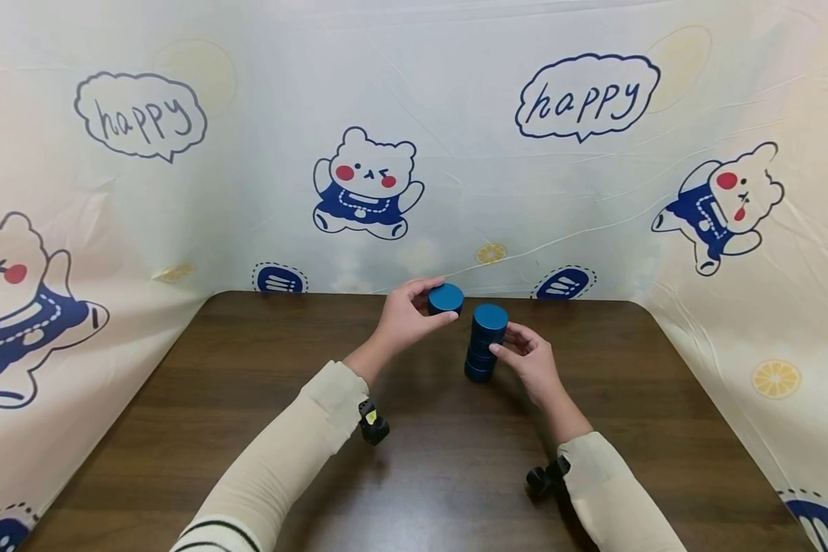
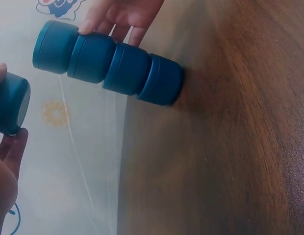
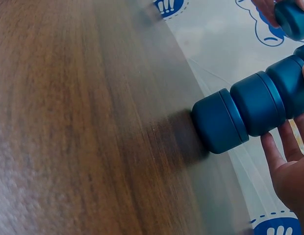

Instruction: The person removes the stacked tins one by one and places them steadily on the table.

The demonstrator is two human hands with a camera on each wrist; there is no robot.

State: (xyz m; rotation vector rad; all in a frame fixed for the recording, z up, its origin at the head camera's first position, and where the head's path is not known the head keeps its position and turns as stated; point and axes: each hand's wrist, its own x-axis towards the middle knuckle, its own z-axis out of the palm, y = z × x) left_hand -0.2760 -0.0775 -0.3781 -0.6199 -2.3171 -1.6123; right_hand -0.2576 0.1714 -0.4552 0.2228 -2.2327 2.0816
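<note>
Several small blue round tins stand upright on each other as a stack (image 1: 483,345) on the wooden table. My right hand (image 1: 530,364) holds the stack from the right, thumb on the near side and fingers behind, as the right wrist view also shows around the upper tins (image 3: 288,83). Off to the left, my left hand (image 1: 409,313) grips a single blue tin (image 1: 445,297) between thumb and fingers, raised beside the top of the stack. In the left wrist view this tin (image 2: 11,104) is apart from the stack's top tin (image 2: 55,47).
The brown wooden table (image 1: 248,429) ends at a back edge just behind the tins. A pale printed curtain (image 1: 455,199) with bears and lettering hangs behind it and along both sides. Black cameras (image 1: 372,422) are strapped at both wrists.
</note>
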